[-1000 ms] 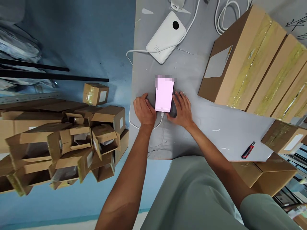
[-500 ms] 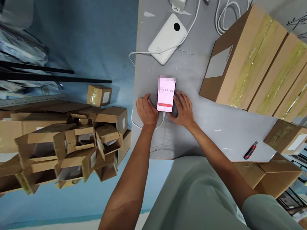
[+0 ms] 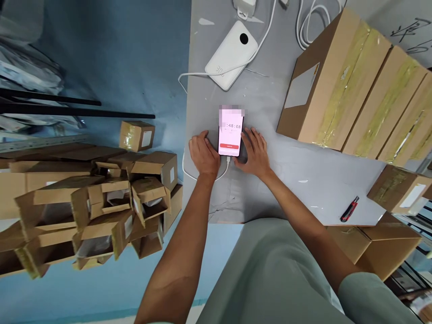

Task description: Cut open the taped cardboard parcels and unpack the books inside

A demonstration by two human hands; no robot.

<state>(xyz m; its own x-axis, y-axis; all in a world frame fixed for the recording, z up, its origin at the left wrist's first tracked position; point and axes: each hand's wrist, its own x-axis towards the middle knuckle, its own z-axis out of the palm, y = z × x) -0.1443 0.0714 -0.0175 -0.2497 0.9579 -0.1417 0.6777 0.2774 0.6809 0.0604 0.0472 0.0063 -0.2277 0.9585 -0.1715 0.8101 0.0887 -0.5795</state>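
It looked like a stockroom or packing workshop: open cartons [image 3: 96, 231] crowded the lower left, and taped boxes [image 3: 337, 90] stood on the bench [image 3: 290, 157], upper right.

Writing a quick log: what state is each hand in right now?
Left hand: curled beside the phone; whether fully closed, can't tell.
Right hand: open, spread at the phone's right edge.
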